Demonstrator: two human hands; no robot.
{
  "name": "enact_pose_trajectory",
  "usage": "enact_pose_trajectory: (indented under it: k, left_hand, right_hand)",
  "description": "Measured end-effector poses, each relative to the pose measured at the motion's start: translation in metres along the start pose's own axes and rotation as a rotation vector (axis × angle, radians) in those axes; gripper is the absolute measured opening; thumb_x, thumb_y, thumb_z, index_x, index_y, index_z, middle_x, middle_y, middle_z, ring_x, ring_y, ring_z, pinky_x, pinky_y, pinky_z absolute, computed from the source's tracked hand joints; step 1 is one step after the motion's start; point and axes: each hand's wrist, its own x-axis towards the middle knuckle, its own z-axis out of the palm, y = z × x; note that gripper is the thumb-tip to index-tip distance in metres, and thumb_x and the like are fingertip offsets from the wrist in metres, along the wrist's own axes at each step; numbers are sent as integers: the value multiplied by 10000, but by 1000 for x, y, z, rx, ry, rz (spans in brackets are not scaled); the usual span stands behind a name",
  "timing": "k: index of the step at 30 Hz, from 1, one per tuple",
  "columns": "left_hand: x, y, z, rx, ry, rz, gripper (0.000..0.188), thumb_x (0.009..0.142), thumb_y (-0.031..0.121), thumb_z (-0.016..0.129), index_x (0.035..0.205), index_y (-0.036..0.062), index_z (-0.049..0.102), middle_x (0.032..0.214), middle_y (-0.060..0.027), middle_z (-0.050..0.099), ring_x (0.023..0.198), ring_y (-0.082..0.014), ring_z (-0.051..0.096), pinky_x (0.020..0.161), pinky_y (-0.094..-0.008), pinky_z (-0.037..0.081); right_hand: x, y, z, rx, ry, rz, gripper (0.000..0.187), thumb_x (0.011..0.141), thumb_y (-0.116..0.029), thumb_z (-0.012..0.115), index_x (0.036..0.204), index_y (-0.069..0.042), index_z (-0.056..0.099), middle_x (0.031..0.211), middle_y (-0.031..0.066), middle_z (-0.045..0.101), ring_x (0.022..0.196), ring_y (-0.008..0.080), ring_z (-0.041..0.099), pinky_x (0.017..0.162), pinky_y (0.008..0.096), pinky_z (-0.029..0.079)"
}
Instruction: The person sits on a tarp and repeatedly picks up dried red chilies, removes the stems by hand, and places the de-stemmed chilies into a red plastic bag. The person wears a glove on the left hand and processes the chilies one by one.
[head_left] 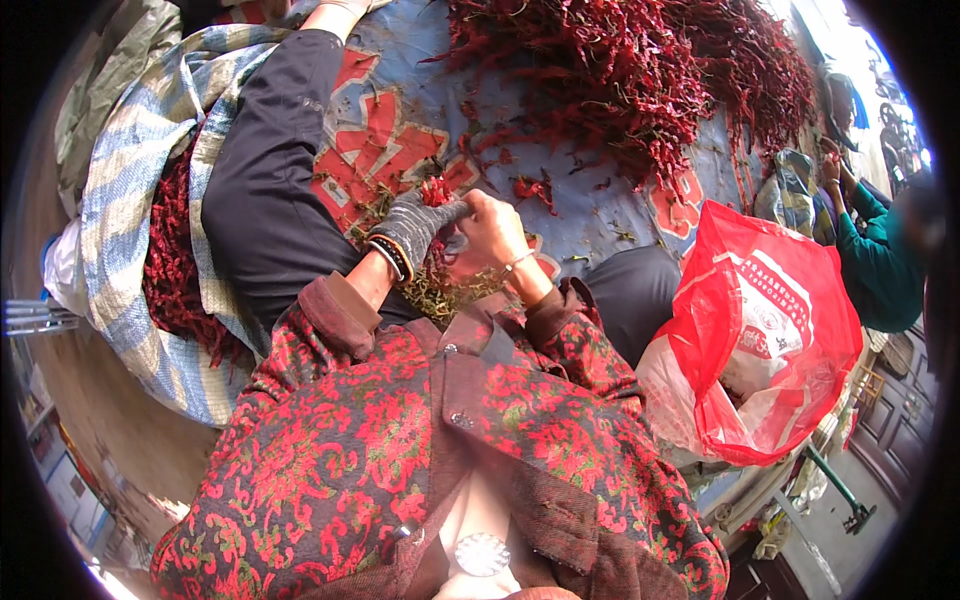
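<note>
My left hand [408,232], in a grey knit glove, is closed around a small bunch of dried red chilies [436,191] whose tips stick up past the fingers. Against its thumb side, my bare right hand [494,234] is closed in a pinch; what its fingertips hold is hidden. Below and between the hands, greenish-brown stem scraps [440,292] lie heaped in front of my lap. A few loose red chilies [534,190] rest on the blue sheet [420,60] just beyond my right hand.
A large heap of dried red chilies [620,80] covers the far side. At left stands a striped woven sack [120,240] with more chilies inside. A red and white plastic bag [840,370] gapes open at right. Another person in a green sleeve [885,270] sits at far right.
</note>
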Motion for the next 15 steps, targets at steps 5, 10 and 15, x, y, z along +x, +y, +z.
enact_pose_trajectory:
  k: [5, 10, 15]
  left_hand:
    - [-12, 8, 16, 35, 62, 140, 118, 788, 112, 712, 863, 71, 631, 758, -24, 632, 556, -123, 574, 486, -272, 478]
    - [-5, 0, 16, 83, -56, 109, 95, 820, 74, 671, 902, 64, 625, 784, -33, 647, 660, -150, 627, 599, -287, 535]
    - [-1, -5, 19, 102, -90, 47, 118, 830, 85, 665, 937, 70, 618, 804, -12, 633, 690, -125, 613, 635, -272, 508]
  right_hand:
    - [-17, 23, -42, 21, 188, -62, 148, 792, -161, 639, 907, -70, 617, 840, 112, 637, 750, 284, 629, 689, 364, 499]
    - [0, 60, -50, -513, 193, 26, 301, 726, -197, 702, 983, -127, 562, 1004, 63, 557, 938, 279, 566, 728, 392, 494]
    - [1, 61, -51, -454, 226, 13, 207, 717, -155, 685, 871, -118, 553, 900, 59, 567, 905, 265, 566, 720, 377, 504]
